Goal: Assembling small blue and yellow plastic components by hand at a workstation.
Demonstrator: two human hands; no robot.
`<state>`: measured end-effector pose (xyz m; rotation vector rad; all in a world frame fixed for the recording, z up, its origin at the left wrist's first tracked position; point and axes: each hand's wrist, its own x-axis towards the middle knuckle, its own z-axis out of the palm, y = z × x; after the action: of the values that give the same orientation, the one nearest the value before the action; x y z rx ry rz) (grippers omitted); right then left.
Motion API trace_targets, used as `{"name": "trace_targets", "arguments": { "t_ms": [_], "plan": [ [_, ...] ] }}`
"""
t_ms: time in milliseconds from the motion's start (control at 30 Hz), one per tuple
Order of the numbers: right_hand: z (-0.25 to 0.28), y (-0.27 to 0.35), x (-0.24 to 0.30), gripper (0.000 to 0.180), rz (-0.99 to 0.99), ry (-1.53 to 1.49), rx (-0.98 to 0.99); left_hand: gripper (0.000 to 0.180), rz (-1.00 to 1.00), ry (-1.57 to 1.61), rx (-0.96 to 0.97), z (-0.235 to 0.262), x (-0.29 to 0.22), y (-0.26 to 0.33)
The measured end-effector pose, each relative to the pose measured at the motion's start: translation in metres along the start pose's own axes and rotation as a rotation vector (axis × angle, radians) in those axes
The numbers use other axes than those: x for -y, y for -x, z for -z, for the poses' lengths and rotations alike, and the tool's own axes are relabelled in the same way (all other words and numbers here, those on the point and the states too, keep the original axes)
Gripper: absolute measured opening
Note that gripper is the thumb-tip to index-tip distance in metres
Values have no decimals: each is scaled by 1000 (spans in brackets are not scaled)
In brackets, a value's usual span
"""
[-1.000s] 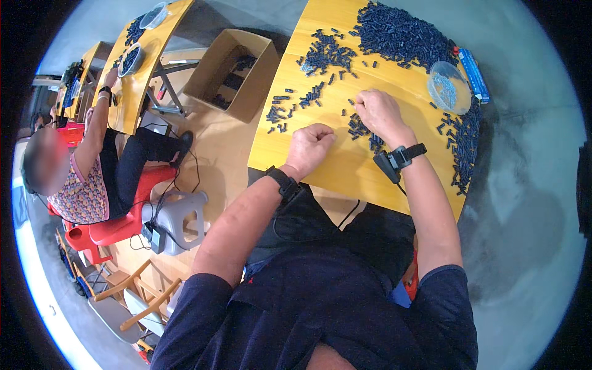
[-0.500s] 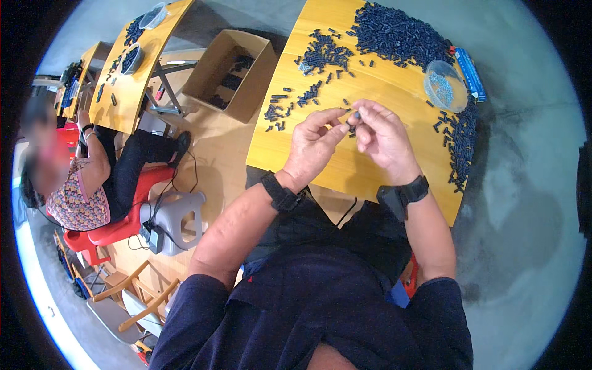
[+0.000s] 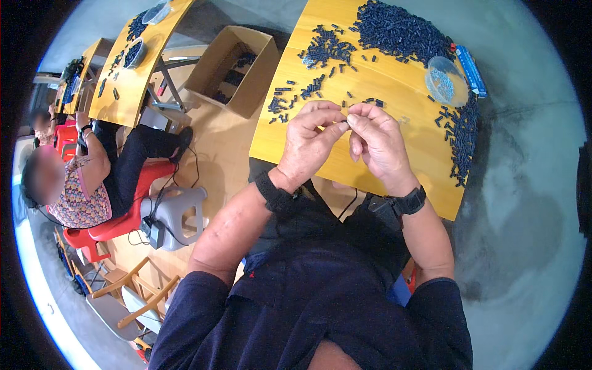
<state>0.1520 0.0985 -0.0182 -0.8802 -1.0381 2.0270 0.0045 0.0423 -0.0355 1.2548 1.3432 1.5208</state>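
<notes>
My left hand (image 3: 309,143) and my right hand (image 3: 383,147) meet above the near part of the yellow table (image 3: 404,179). Thumb and forefinger of each are pinched, the fingertips touching at one spot. Whatever lies between them is too small and hidden to name. Just beyond the fingertips are a few short dark cylindrical pieces (image 3: 378,103). A loose cluster of similar dark pieces (image 3: 330,48) lies farther off, with more pieces (image 3: 280,102) scattered left of my hands. A big heap of dark pieces (image 3: 401,32) covers the far edge.
At the table's right are a clear tub (image 3: 459,92) with small light-blue bits, a blue box (image 3: 471,71) and another dark heap (image 3: 464,142). An open cardboard box (image 3: 250,102) stands left on the floor. Farther left, a person (image 3: 83,191) sits at another table (image 3: 120,105).
My right hand's fingertips have moved left to meet my left hand's. The dark piece seen at them earlier is now out of sight. Several pieces beyond my hands have come into view.
</notes>
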Motion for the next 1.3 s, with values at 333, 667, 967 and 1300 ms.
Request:
{"name": "trace_targets", "arguments": {
  "t_ms": [333,667,967,1300],
  "plan": [
    [-12,13,2,15,26,-15,10,11,493,625,-53,1,-20,7],
    [-24,14,3,8,251,389,-19,11,573,763,38,7,-9,7],
    [-12,12,12,10,368,795,199,14,728,707,405,41,-3,0],
    [6,-44,-13,15,184,989,58,11,824,557,549,61,17,-3]
  ]
}}
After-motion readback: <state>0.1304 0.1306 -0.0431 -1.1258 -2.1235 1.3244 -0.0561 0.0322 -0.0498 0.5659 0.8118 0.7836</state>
